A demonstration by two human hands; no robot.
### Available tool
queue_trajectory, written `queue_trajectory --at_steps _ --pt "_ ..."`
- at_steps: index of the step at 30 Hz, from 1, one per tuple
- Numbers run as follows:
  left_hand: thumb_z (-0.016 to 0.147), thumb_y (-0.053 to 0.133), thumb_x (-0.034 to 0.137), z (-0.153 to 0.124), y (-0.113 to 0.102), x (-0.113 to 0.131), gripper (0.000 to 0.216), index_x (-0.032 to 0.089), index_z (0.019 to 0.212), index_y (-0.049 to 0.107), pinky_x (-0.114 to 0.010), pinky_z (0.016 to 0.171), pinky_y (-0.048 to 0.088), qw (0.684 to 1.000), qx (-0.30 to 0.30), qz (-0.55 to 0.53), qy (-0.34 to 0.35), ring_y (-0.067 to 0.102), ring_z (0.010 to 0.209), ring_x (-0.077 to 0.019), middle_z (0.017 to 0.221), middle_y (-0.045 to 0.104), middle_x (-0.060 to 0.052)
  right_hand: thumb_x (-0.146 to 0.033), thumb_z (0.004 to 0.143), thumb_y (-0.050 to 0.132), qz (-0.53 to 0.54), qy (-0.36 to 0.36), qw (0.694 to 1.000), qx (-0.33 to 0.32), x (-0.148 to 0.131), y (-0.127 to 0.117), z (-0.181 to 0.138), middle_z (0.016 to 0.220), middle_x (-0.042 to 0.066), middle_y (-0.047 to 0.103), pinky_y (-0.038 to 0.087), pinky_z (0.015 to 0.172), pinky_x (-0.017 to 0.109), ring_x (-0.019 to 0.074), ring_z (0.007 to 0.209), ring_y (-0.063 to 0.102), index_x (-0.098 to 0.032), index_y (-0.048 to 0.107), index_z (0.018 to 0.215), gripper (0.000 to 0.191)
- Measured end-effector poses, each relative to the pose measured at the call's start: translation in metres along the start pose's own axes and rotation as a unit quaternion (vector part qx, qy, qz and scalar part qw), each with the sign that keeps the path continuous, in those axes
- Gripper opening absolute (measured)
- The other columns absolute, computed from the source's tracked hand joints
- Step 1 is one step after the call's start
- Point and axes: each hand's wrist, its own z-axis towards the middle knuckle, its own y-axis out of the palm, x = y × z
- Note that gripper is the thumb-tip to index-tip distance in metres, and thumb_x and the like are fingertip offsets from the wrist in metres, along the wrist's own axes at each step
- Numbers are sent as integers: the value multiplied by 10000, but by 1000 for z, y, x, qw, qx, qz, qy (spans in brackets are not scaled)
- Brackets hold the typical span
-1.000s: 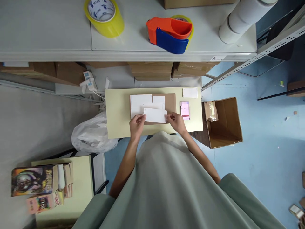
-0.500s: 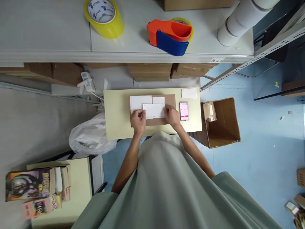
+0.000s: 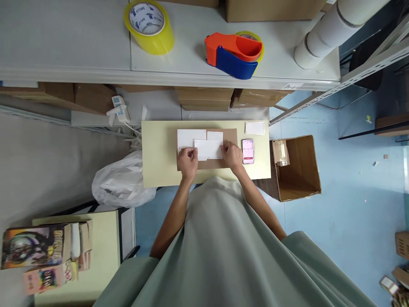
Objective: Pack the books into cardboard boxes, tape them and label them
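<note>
A white label sheet (image 3: 208, 149) is stretched between my two hands, above a brown cardboard piece (image 3: 230, 135) on the pale yellow table. My left hand (image 3: 188, 161) pinches the sheet's left edge. At its right edge, the fingers of my right hand (image 3: 232, 155) are closed on it. Beneath and behind the sheet, a larger white label (image 3: 191, 134) and a smaller white label (image 3: 214, 135) lie on the cardboard. Whether the held sheet touches the cardboard, I cannot tell.
A phone (image 3: 248, 151) and a stack of white labels (image 3: 254, 128) lie at the table's right. An open cardboard box (image 3: 298, 166) stands on the floor. On the shelf above sit a yellow tape roll (image 3: 159, 36) and a tape dispenser (image 3: 234, 55). A plastic bag (image 3: 123, 181) is at left.
The view has shifted slightly, so the shelf items appear lower and farther right. Both hands still hold the white label sheet in about the same place over the cardboard.
</note>
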Motion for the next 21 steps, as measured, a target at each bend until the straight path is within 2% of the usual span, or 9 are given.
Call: queue_trajectory --at_steps 3,6,9,13,15,18,21 --pt "953 679 399 -1 0 1 182 251 848 671 -403 920 511 1000 0 -2 2 649 840 -249 911 734 -73 -409 1036 685 10 1 1000 -15 6 -6 3 1005 103 813 546 826 384 302 951 752 -255 736 926 197" --pt "959 680 383 -1 0 2 172 253 847 665 -398 931 509 1000 -3 -4 -1 655 870 -251 896 723 -65 -370 946 794 19 5 998 -62 8 -14 8 882 68 813 540 784 358 275 880 751 -258 744 796 194" --pt "962 682 378 -1 -1 3 172 249 849 667 -399 933 509 1000 -5 -8 -6 655 866 -249 898 715 -61 -351 919 804 50 11 994 -96 3 -23 18 722 31 781 534 732 325 235 758 738 -250 726 711 244" --pt "956 689 379 0 -1 3 178 256 830 662 -405 932 505 1000 -2 -20 -9 645 851 -251 888 709 -58 -354 965 735 104 8 993 -46 -13 -25 33 742 25 801 531 693 295 197 683 733 -232 729 732 263" --pt "957 684 384 0 -1 3 184 256 827 661 -407 934 498 1000 -3 -27 -8 642 851 -254 892 705 -63 -337 965 735 107 -2 993 -43 -22 -21 35 753 28 806 531 698 288 190 670 734 -223 742 765 231" --pt "964 672 395 -1 -2 2 194 252 833 661 -414 941 486 1000 -10 -28 -5 644 864 -262 900 694 -73 -295 926 782 70 -34 992 -101 -34 -11 31 694 20 779 532 727 288 186 663 724 -222 736 739 206" --pt "972 662 404 -1 -2 2 211 249 829 655 -421 937 484 1000 -16 -19 3 646 865 -270 896 689 -80 -273 881 830 26 -64 985 -156 -46 -3 25 642 6 748 530 749 296 194 688 712 -235 697 663 258"
